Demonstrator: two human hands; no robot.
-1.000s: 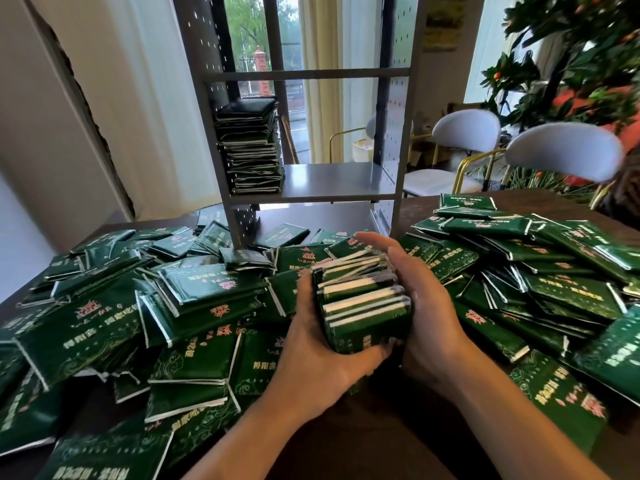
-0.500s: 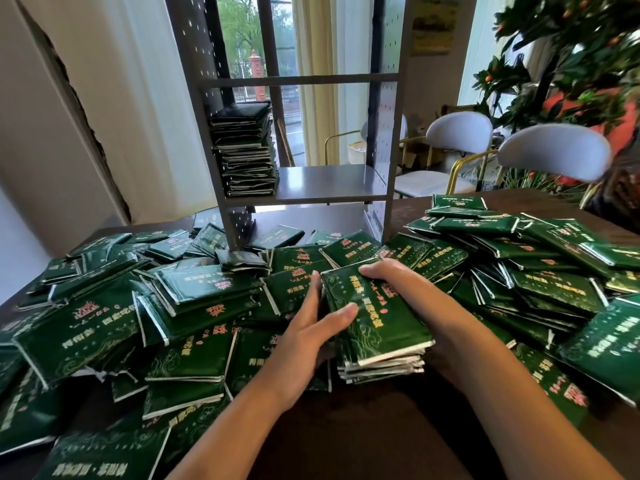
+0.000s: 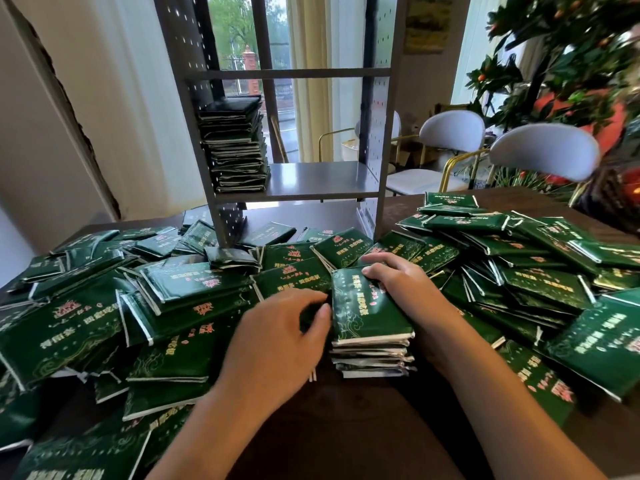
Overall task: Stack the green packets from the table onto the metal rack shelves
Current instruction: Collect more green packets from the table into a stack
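A stack of green packets lies flat on the dark table in front of me. My right hand grips its far right side, fingers curled over the top packet's far edge. My left hand is at the stack's left side with curled fingers, its thumb against the edge. Loose green packets cover the table to the left and right. Behind them stands the metal rack. Its middle shelf bears a tall pile of packets at the left end.
The right part of the middle shelf is bare metal, and the rack's perforated side panels frame it. Two white chairs stand behind the table at the right, beside a leafy plant. A window is behind the rack.
The stack, held on edge between both hands a second ago, now lies flat on the table. My left hand has curled against its left side and my right fingers have curled over its far edge.
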